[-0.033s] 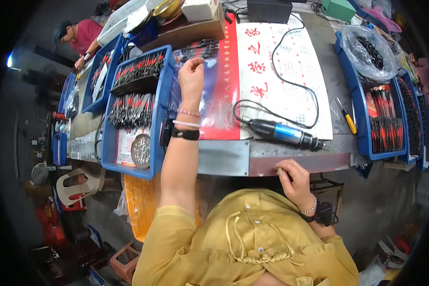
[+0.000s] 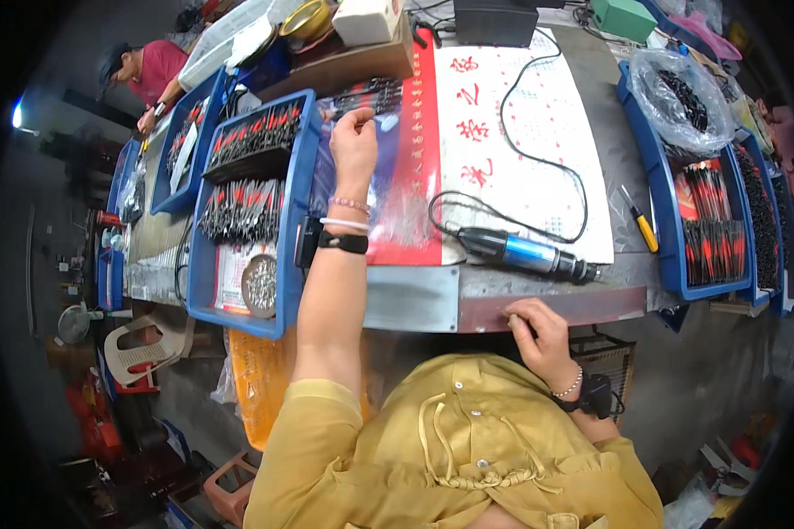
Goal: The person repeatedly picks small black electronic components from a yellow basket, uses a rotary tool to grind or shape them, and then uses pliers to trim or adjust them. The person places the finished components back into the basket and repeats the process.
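Observation:
My left hand is closed above the purple-and-red sheet, near a pile of slim black-and-red pieces. What its curled fingers hold, if anything, is hidden. At the table's front edge my right hand is closed, thumb against fingers, by the dark red strip. Anything in that pinch is too small to make out. Beyond the right hand lies a blue-and-black corded electric screwdriver, touched by neither hand. Left of my left forearm, a blue bin holds rows of similar slim pieces and a round dish of small silver parts.
Blue bins at the right hold more slim pieces and a plastic bag of black parts. A yellow-handled screwdriver lies beside them. The cord loops over a white printed sheet. Another person works at far left.
The table and its things sit slightly lower in the picture. Both hands keep almost the same pose and place.

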{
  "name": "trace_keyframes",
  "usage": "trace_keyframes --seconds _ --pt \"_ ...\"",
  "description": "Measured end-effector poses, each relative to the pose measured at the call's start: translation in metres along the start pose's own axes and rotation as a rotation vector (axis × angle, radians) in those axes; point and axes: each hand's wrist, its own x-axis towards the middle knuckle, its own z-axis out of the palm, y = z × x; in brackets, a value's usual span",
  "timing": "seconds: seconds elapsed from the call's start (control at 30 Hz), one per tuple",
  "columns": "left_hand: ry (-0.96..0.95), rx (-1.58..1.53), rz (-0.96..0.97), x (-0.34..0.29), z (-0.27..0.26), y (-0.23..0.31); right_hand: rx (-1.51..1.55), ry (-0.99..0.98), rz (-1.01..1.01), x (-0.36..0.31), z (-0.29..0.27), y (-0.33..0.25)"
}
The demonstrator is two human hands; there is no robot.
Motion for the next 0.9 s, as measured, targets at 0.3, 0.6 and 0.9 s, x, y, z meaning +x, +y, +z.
trace_keyframes --seconds 0.3,0.6,0.9 --pt "-0.045 0.676 0.410 0.055 0.020 -0.070 -0.094 0.020 -0.126 0.004 0.009 0.020" --pt "-0.166 0.904 0.422 0.060 0.016 -0.064 -0.140 0.005 -0.178 0.006 0.009 0.019" --pt "-0.118 0.180 0.190 0.003 -0.009 0.022 -0.116 0.059 -0.144 0.028 -0.019 -0.004"
